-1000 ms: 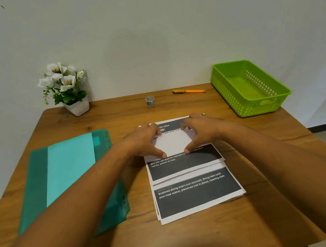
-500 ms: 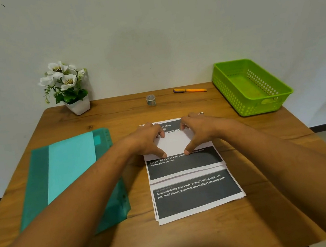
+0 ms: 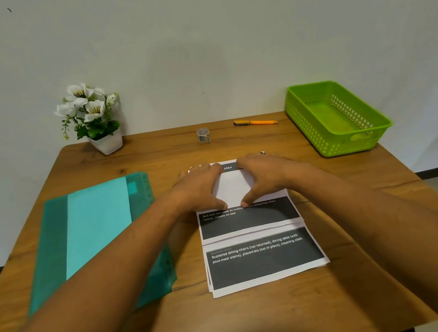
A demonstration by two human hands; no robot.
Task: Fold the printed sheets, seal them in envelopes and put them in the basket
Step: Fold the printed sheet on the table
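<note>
A small stack of printed sheets (image 3: 261, 258) with dark text blocks lies at the middle of the wooden table (image 3: 262, 323). The top sheet (image 3: 233, 189) is folded over, white back up. My left hand (image 3: 201, 188) and my right hand (image 3: 265, 176) press flat on that fold, thumbs nearly meeting at its near edge, fingers at its far edge. The green plastic basket (image 3: 370, 127) stands at the far right corner, apart from both hands. No envelope can be made out as such.
A teal plastic folder (image 3: 95, 234) with a lighter sheet inside lies to the left of the stack. At the back stand a white pot of flowers (image 3: 93, 118), a small tape roll (image 3: 203, 134) and an orange pen (image 3: 255, 122).
Both thumbs have slid closer together along the near edge of the fold. The sheets and other objects have not moved.
</note>
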